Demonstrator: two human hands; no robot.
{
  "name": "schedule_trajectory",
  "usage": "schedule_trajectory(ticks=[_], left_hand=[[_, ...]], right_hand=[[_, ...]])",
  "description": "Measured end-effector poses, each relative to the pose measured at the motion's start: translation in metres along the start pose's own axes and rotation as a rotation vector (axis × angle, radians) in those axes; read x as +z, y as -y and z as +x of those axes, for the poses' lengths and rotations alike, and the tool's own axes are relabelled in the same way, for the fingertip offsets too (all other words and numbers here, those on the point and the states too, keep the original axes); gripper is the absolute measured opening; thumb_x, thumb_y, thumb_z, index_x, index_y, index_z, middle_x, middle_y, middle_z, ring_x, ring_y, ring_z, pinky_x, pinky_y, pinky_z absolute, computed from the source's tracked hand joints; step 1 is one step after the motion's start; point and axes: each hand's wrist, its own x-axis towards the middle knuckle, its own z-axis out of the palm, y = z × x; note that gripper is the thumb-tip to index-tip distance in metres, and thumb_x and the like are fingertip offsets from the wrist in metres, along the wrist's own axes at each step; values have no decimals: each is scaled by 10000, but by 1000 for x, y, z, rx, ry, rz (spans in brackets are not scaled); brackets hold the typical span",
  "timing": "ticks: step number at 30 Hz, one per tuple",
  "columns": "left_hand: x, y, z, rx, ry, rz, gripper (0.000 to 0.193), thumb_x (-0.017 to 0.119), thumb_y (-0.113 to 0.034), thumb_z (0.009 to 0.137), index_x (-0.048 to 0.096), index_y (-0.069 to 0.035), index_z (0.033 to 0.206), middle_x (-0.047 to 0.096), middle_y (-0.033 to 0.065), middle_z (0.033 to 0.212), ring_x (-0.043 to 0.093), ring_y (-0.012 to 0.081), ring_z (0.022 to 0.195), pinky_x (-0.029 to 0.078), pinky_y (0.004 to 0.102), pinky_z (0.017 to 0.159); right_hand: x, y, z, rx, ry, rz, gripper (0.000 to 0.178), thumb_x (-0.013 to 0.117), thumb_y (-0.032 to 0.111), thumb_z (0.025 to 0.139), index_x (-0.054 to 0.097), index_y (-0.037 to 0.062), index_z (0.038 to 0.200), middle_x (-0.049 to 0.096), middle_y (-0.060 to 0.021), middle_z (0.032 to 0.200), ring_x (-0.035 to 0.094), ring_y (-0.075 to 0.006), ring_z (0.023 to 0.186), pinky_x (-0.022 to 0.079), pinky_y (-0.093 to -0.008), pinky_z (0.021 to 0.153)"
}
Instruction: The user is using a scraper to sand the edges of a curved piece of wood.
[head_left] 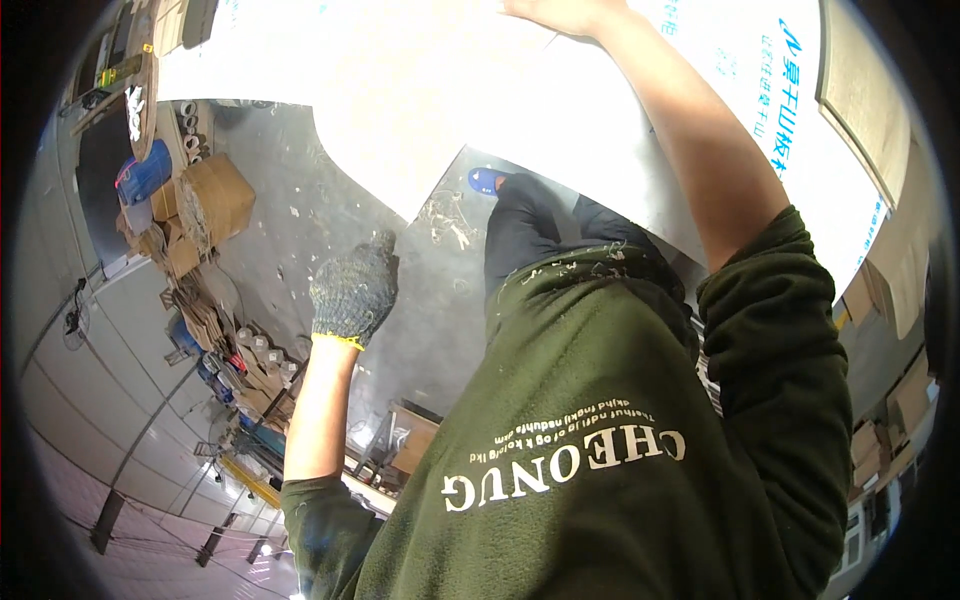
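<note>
White, blue-printed sheeting [725, 110]; right hand [568, 12] atop, left hand [355, 287] gloved; openness, holds unclear.

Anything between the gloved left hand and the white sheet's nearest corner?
Nothing visible. Only grey floor shows in the small gap between the gloved left hand and the white sheet; depth is hard to judge from one view. The bare right hand appears to be on the sheet already.

Broad white sheeting [400, 120], brightly lit, blue print [787, 100] at right, pointed corner [409, 208] at near edge
</note>
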Motion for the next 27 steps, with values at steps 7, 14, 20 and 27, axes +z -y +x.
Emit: schedule_trajectory(ticks=[7,14,20,27], left_hand=[[15,6,-1,15,-1,26,242,484,-251,913,607,-99,1056,681,155,919,668,366,777,533,480,674],[25,0,-4,2,-65,67,213,482,-231,912,603,-93,1021,680,171,893,671,377,764,530,492,662],[28,-4,-3,-44,-38,54,186,477,-215,911,595,-93,987,677,171,840,671,369,739,527,492,642],[34,-4,-3,-49,-62,23,191,481,-193,892,593,-86,1005,679,173,846,669,363,749,523,487,654]], right_hand=[[7,5,3,-14,-10,18,936,619,616,783,274,130,1505,165,-189,1577,108,-357,1467,69,-585,1163],[3,5,1,2,1,18,944,615,628,782,262,142,1511,161,-182,1580,98,-347,1470,60,-578,1168],[5,4,2,-3,-2,33,949,617,626,779,256,147,1514,157,-178,1581,97,-344,1471,54,-575,1170],[1,8,3,-12,5,39,944,619,619,780,253,152,1515,149,-178,1583,92,-343,1472,54,-574,1170]])
